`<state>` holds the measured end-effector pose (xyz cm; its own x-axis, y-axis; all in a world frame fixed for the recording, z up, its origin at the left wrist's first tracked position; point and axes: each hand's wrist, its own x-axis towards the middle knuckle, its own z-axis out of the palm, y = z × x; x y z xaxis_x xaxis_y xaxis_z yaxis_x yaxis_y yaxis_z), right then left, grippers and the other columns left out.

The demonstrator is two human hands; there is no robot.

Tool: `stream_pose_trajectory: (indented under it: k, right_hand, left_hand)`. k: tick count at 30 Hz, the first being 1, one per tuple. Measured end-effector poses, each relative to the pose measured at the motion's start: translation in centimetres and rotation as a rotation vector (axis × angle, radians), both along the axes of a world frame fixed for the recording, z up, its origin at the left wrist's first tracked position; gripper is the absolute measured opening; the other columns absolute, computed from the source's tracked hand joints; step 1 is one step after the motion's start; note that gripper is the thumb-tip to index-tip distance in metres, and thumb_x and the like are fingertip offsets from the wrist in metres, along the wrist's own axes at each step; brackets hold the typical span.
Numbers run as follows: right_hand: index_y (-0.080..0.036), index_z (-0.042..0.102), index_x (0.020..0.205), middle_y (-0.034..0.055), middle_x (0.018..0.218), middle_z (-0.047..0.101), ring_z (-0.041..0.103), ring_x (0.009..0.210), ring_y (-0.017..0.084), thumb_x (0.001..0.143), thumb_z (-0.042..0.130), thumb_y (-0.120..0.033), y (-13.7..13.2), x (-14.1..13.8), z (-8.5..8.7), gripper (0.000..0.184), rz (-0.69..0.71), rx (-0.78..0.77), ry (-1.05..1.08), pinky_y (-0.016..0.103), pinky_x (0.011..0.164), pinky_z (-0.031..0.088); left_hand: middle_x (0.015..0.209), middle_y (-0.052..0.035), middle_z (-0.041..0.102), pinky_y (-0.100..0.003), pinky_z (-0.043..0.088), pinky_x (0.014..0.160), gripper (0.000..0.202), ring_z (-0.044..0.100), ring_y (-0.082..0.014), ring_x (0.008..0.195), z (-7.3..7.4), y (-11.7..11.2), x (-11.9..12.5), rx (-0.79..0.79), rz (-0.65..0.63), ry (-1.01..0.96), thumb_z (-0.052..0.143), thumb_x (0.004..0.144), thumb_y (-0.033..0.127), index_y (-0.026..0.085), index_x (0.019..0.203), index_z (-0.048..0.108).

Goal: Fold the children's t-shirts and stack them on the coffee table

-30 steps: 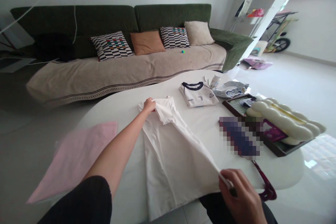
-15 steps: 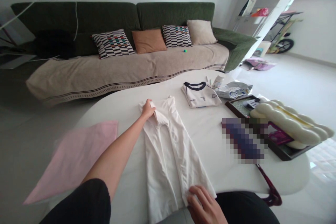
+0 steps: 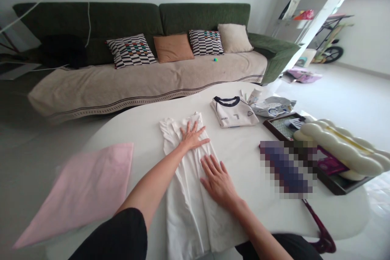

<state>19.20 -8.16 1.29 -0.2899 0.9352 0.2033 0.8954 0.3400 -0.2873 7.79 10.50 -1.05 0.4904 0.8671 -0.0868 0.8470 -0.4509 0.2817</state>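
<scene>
A pair of white trousers (image 3: 179, 195) lies lengthwise on the white table, its waist end away from me and its legs toward me. My left hand (image 3: 191, 136) rests flat near the waist end with its fingers spread. Just nearer to me, my right hand (image 3: 217, 178) lies flat on the right leg, fingers stretched out. Neither hand grips the cloth. Creases run along both legs. Beyond my hands to the right sits a folded white shirt (image 3: 234, 114) with a dark collar.
Pink cloth (image 3: 88, 187) lies on the table's left side. At right are a dark tray (image 3: 341, 187) bearing a cream cloud-shaped box (image 3: 344, 142), a blurred-out purple object (image 3: 284, 168) and a silver plastic packet (image 3: 274, 105). A green sofa (image 3: 128, 16) stands behind the table.
My left hand has let go of the waist and spread flat, farther right. My right hand has moved up from the leg ends and flattened on the cloth.
</scene>
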Motion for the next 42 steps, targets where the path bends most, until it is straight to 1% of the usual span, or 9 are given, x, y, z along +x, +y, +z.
stream_pose_trajectory:
  k: [6,12,18,23,27,30,35,38,42]
  right_hand:
    - [-0.019,0.022,0.140,0.0134,0.143,0.027,0.026,0.129,0.033,0.085,0.038,-0.049,-7.6,0.6,-3.4,0.065,0.064,0.008,-0.178,0.052,0.096,0.032]
    - [-0.020,0.016,0.142,0.0073,0.133,0.043,0.045,0.119,0.023,0.087,0.038,-0.041,-13.9,2.7,-4.2,0.062,0.313,0.083,-0.256,0.032,0.090,0.043]
    - [-0.015,0.006,0.142,0.0097,0.144,0.021,0.025,0.130,0.028,0.073,0.055,-0.040,-13.6,5.0,-0.3,0.088,0.247,-0.099,-0.228,0.041,0.098,0.036]
    - [-0.024,0.008,0.142,0.0038,0.147,0.013,0.013,0.134,0.026,0.066,0.044,0.000,-12.9,4.1,-1.5,0.087,0.208,-0.109,-0.292,0.049,0.102,0.027]
    - [-0.025,0.020,0.140,0.0037,0.144,0.025,0.019,0.132,0.024,0.072,0.031,0.006,-13.3,3.2,-3.0,0.076,0.174,-0.021,-0.305,0.049,0.100,0.031]
    - [-0.025,0.027,0.138,0.0037,0.141,0.032,0.026,0.130,0.022,0.078,0.032,0.000,-14.1,3.4,-2.9,0.065,0.203,-0.009,-0.252,0.041,0.098,0.035]
    - [-0.027,0.042,0.130,0.0049,0.131,0.047,0.038,0.124,0.019,0.080,0.037,-0.003,-16.2,3.8,0.9,0.056,0.287,-0.198,-0.078,0.037,0.098,0.036]
    - [-0.026,0.056,0.118,0.0050,0.116,0.061,0.053,0.109,0.016,0.083,0.037,-0.010,-16.6,3.7,5.7,0.043,0.314,-0.460,0.108,0.029,0.093,0.041]
    - [-0.027,0.061,0.110,0.0026,0.100,0.066,0.061,0.091,0.016,0.083,0.041,-0.018,-12.6,3.9,11.3,0.036,0.247,-0.642,0.246,0.025,0.082,0.045]
  left_hand:
    - [0.149,0.0004,0.003,-0.066,0.001,0.098,0.069,-0.004,-0.0319,0.134,0.0,3.3,-1.7,-0.007,0.000,0.036,0.020,0.079,0.068,0.036,0.139,0.014]
    - [0.149,-0.0046,0.007,-0.065,0.003,0.098,0.062,0.002,-0.0306,0.135,2.0,3.3,-1.7,-0.033,0.032,0.039,0.024,0.084,0.058,0.031,0.139,0.017]
    - [0.148,-0.0107,0.005,-0.058,0.006,0.103,0.075,0.002,-0.0286,0.135,4.9,-11.5,-6.5,0.068,-0.254,-0.048,0.030,0.082,0.062,0.022,0.141,0.009]
    - [0.148,-0.0098,0.004,-0.055,0.014,0.104,0.096,0.006,-0.0316,0.134,2.7,-26.6,-12.3,-0.080,-0.318,0.092,0.058,0.067,0.059,0.027,0.141,0.006]
    - [0.148,-0.0015,0.008,-0.049,0.016,0.106,0.085,0.010,-0.0236,0.135,1.2,-30.7,-13.0,-0.007,-0.152,0.202,0.054,0.072,0.007,0.036,0.139,0.008]
    - [0.147,0.0008,0.014,-0.049,0.019,0.106,0.087,0.016,-0.0219,0.134,1.3,-31.3,-12.6,-0.048,-0.128,0.204,0.043,0.067,-0.004,0.037,0.138,0.014]
    - [0.144,-0.0005,0.021,-0.055,0.015,0.104,0.089,0.019,-0.0226,0.133,3.7,-32.8,-13.8,-0.227,-0.203,0.178,0.038,0.060,-0.008,0.036,0.136,0.025]
    - [0.140,-0.0024,0.033,-0.054,0.014,0.104,0.075,0.031,-0.0238,0.128,7.5,-32.6,-15.3,-0.456,-0.329,0.039,0.045,0.067,0.001,0.035,0.133,0.034]
    - [0.114,0.0002,0.061,-0.029,0.037,0.094,0.036,0.056,-0.0174,0.102,13.7,-27.5,-16.6,-0.765,-0.438,-0.315,0.043,0.083,0.023,0.026,0.115,0.057]
